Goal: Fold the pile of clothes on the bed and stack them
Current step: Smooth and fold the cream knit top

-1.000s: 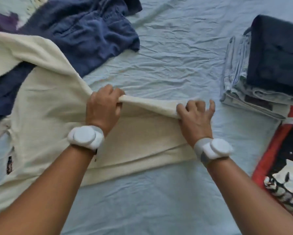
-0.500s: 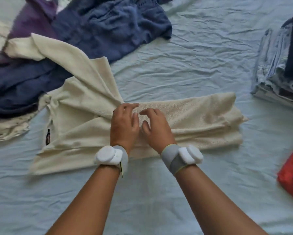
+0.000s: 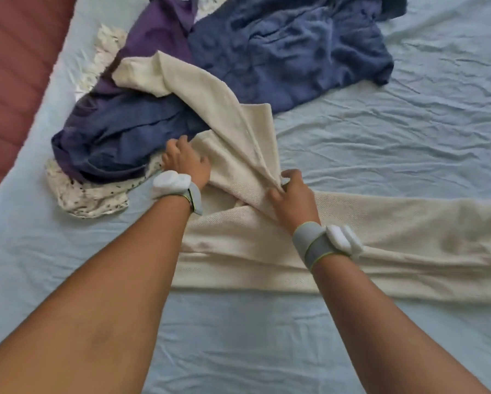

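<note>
A cream knitted garment (image 3: 395,240) lies across the light blue sheet, its body folded into a long band running to the right edge. One cream sleeve (image 3: 193,81) trails up and left over the unfolded pile. My left hand (image 3: 186,160) grips the cream fabric at the garment's left end, fingers curled on its edge. My right hand (image 3: 291,191) pinches a fold of the same fabric where the sleeve meets the band. Behind lie a dark blue garment (image 3: 289,49), a purple one (image 3: 159,32) and a white speckled one (image 3: 87,194).
The bed's sheet (image 3: 380,132) stretches wrinkled to the right and toward me. At the far left the mattress ends at a reddish-brown quilted surface (image 3: 13,66). The unfolded pile sits near that left edge.
The view has swung left, so the folded stack at the right has left the frame. My hands have moved apart, the left out to the garment's left end, the right onto the sleeve's base.
</note>
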### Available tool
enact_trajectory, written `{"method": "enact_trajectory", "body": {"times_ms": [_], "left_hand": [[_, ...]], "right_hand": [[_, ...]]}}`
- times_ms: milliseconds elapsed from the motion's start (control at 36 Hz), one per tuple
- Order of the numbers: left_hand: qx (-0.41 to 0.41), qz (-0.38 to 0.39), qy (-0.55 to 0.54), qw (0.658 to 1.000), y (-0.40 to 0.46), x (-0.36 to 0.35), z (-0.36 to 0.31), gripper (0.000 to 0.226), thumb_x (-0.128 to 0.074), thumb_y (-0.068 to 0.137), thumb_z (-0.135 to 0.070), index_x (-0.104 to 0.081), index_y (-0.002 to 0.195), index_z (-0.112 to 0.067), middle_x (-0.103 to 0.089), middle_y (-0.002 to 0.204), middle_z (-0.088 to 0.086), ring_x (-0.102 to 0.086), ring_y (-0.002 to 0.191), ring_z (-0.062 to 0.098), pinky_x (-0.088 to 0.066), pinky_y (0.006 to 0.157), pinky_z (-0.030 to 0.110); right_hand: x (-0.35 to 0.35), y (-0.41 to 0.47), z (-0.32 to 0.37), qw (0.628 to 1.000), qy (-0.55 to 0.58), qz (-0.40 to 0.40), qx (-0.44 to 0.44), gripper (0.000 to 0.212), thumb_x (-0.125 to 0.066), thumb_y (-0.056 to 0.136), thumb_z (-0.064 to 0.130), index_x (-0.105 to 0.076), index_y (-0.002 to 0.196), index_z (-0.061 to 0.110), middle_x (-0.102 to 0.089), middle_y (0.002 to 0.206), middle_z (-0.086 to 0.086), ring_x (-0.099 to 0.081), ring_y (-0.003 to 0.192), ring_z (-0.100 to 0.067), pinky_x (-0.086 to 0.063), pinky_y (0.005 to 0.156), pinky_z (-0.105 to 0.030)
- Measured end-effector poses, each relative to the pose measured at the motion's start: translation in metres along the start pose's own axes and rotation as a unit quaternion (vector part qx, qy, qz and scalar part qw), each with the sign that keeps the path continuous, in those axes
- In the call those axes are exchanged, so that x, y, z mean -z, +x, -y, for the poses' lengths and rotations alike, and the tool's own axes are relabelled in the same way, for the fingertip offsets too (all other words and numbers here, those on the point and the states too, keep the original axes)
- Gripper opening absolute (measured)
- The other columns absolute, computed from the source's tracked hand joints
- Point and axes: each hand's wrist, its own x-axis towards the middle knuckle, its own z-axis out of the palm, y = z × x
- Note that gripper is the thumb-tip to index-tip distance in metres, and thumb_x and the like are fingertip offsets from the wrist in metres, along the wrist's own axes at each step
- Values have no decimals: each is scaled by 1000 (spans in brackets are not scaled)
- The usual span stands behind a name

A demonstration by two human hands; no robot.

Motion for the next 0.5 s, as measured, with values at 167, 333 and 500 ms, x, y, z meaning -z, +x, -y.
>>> {"method": "enact_trajectory", "body": {"times_ms": [167,333,500], "left_hand": [[-10,-24,-147,989,10,12,9,20,-65,89,-31,-62,99,-14,-55,117,11,-53,107,29,-42,91,34],[-5,-109,-320,941,-31,58,38,12,-55,95,-25,-46,92,-18,-52,75,-10,-49,70,12,-41,69,26],[107,-91,-231,963,-77,47,92,21,-59,91,-19,-54,111,-14,-56,116,9,-53,98,23,-36,75,24]], "right_hand": [[2,12,-1,999,-27,-35,-8,22,-46,96,23,-59,102,6,-63,105,-15,-54,101,-33,-23,65,-30],[13,-8,5,990,130,-60,-2,36,-42,100,40,-61,83,15,-58,79,3,-56,81,-21,-38,72,-33],[9,-48,-12,995,81,43,-43,54,-43,98,48,-47,63,7,-41,60,-1,-38,60,-17,-28,59,-32]]}}
